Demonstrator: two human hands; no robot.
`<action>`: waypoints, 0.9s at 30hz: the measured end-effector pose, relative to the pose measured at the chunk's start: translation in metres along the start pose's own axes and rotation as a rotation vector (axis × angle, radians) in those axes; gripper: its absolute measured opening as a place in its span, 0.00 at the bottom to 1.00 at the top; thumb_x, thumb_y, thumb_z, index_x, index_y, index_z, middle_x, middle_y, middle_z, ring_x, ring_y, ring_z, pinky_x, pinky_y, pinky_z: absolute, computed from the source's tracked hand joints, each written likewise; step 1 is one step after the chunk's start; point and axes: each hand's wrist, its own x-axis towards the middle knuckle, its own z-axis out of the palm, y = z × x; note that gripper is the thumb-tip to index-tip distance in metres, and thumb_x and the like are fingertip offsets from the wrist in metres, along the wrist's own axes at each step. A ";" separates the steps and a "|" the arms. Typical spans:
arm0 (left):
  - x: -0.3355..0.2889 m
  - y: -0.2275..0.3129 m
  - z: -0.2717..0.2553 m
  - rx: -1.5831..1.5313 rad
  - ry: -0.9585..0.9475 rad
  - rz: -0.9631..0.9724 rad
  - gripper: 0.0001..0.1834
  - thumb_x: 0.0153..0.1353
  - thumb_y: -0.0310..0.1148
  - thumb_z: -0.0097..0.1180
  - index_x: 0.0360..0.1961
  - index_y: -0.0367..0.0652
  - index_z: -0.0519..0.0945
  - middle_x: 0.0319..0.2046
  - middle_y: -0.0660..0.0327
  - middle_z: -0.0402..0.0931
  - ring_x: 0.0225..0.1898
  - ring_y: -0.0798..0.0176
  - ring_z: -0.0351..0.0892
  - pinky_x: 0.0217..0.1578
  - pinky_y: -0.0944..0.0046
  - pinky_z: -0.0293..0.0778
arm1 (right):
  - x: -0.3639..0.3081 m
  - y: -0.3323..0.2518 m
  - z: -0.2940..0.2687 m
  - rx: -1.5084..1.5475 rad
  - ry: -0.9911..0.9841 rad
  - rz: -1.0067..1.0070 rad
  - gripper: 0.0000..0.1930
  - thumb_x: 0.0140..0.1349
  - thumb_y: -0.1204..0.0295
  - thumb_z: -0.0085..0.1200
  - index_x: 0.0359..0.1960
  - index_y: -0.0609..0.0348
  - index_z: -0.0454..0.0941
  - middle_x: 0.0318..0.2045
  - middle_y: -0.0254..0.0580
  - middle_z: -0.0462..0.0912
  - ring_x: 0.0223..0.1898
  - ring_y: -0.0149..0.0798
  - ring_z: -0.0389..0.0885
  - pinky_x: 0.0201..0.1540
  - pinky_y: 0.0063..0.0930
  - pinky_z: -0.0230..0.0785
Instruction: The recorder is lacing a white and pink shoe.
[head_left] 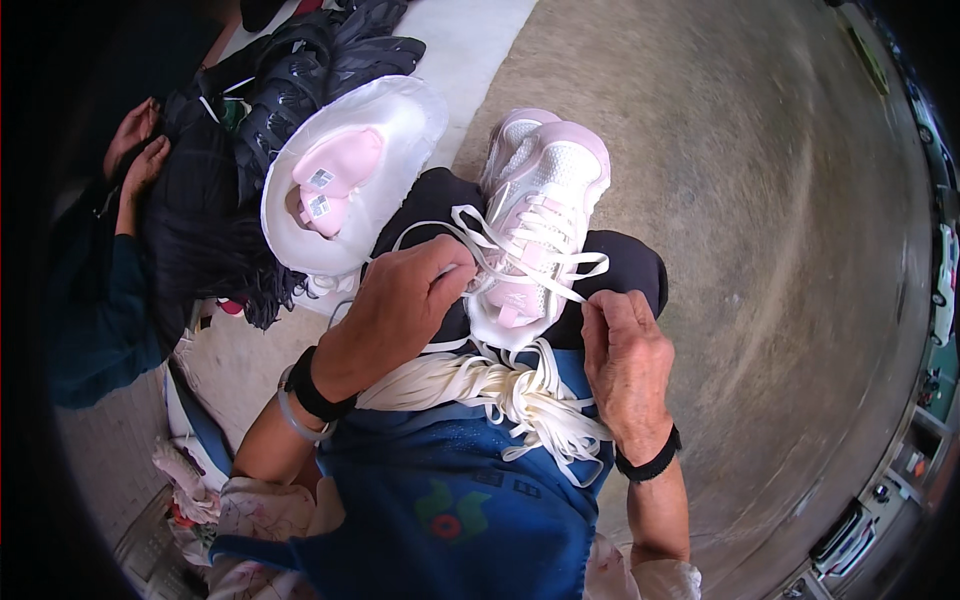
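Observation:
A white and pink sneaker (548,190) lies across my knees with its toe pointing away from me. A second, similar shoe (502,148) shows partly behind it. White shoelace (540,250) crosses the sneaker's tongue and forms loops over it. My left hand (405,305) is closed in a pinch on the lace at the shoe's left side. On the right, my right hand (630,355) pinches one end of the lace between thumb and fingers. A thick bundle of loose cream shoelaces (525,395) rests on my blue apron (440,500), below the shoe's heel.
Left of the shoes stands a white rounded container (410,115) holding pink shoe pieces (340,165). Beyond it is a pile of black shoes (300,85). At the far left, another person's hands (140,150) touch black laces (205,210). Concrete floor (740,250) stretches to the right.

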 end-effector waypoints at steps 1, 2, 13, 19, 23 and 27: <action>0.001 -0.001 0.001 -0.002 0.005 -0.003 0.05 0.64 0.27 0.53 0.34 0.35 0.74 0.26 0.53 0.75 0.27 0.51 0.78 0.31 0.58 0.72 | 0.000 0.000 0.000 0.021 0.000 0.008 0.04 0.58 0.80 0.60 0.33 0.61 0.78 0.25 0.45 0.75 0.24 0.45 0.77 0.26 0.34 0.69; 0.001 -0.002 0.002 0.006 0.017 0.024 0.05 0.63 0.27 0.54 0.34 0.35 0.75 0.26 0.53 0.76 0.28 0.51 0.78 0.32 0.59 0.72 | 0.000 0.000 -0.001 0.042 0.000 0.016 0.04 0.58 0.80 0.60 0.33 0.61 0.77 0.25 0.45 0.76 0.24 0.45 0.77 0.27 0.34 0.69; -0.002 -0.002 -0.002 -0.081 -0.061 -0.054 0.06 0.63 0.28 0.57 0.33 0.34 0.76 0.23 0.54 0.76 0.23 0.56 0.77 0.29 0.60 0.72 | -0.001 -0.002 -0.008 0.123 -0.006 0.086 0.04 0.61 0.78 0.58 0.35 0.61 0.76 0.28 0.46 0.79 0.24 0.44 0.79 0.26 0.34 0.72; 0.001 -0.005 -0.001 -0.202 -0.043 -0.174 0.07 0.64 0.29 0.56 0.35 0.35 0.79 0.27 0.61 0.77 0.24 0.71 0.76 0.22 0.70 0.73 | -0.004 -0.012 -0.014 0.321 -0.140 0.112 0.06 0.62 0.80 0.58 0.40 0.65 0.78 0.29 0.49 0.79 0.28 0.43 0.80 0.32 0.31 0.72; 0.001 -0.007 -0.001 -0.211 -0.051 -0.171 0.07 0.65 0.27 0.55 0.38 0.33 0.81 0.31 0.61 0.76 0.26 0.72 0.76 0.22 0.73 0.74 | -0.003 -0.013 -0.009 0.342 -0.120 -0.006 0.06 0.62 0.82 0.55 0.40 0.65 0.79 0.29 0.50 0.78 0.30 0.48 0.80 0.34 0.34 0.73; -0.003 -0.008 -0.004 -0.244 -0.117 -0.223 0.07 0.65 0.26 0.54 0.39 0.33 0.81 0.31 0.60 0.76 0.27 0.70 0.77 0.26 0.72 0.76 | -0.003 -0.005 -0.019 0.107 -0.070 0.059 0.06 0.62 0.82 0.55 0.40 0.64 0.79 0.29 0.49 0.78 0.31 0.45 0.80 0.33 0.35 0.72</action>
